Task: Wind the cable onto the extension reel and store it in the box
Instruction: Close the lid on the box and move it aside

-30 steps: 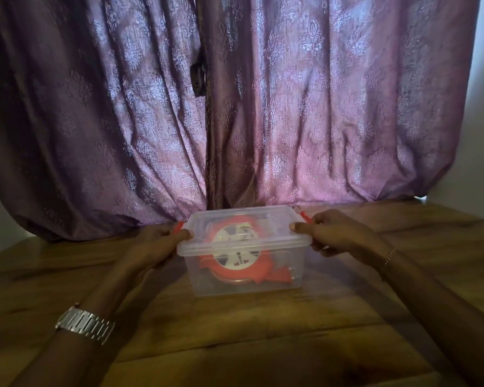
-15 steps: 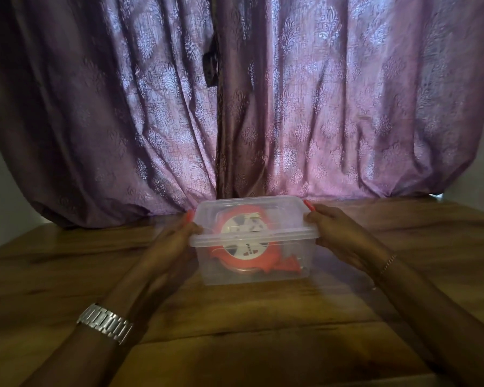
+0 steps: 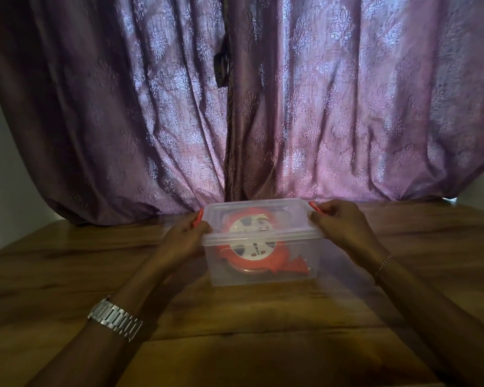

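Observation:
A clear plastic box [image 3: 299, 270] stands on the wooden table [image 3: 235, 325] with its clear lid [image 3: 288, 212] on top. Inside lies the red extension reel [image 3: 252, 247] with a white round face, and a red plug end [image 3: 298, 268] sits at its lower right. My left hand [image 3: 183, 237] grips the box's left end at a red latch [image 3: 198, 216]. My right hand [image 3: 337, 226] grips the right end, fingers curled at the other red latch [image 3: 315, 206].
A purple patterned curtain [image 3: 263, 107] hangs right behind the box and touches the table's far edge. Bare wall shows at far left [image 3: 9, 191]. A metal watch [image 3: 115, 319] is on my left wrist, a thin bracelet [image 3: 382, 265] on my right.
Both hands stay at the ends of the closed box. The view has shifted a little, so the box sits slightly further right and higher in the picture.

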